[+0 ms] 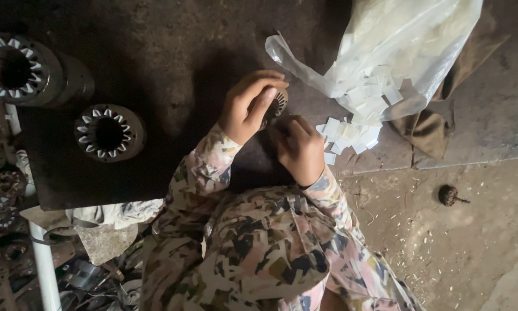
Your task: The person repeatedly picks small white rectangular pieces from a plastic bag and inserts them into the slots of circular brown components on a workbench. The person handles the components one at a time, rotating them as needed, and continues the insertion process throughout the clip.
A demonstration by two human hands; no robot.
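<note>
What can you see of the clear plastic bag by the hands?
The clear plastic bag lies on its side at the upper right of the dark work surface, crumpled and translucent, its mouth open toward the hands. Small white paper slips fill it and spill out of the mouth. A drab cloth lies beneath it. Neither hand touches it; the right hand is nearest.

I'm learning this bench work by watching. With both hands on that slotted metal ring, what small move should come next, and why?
Probably reach the right hand to the white paper slips spilling from the plastic bag. The left hand grips the slotted metal ring, and the finished rings nearby show white slips in every slot.
</note>
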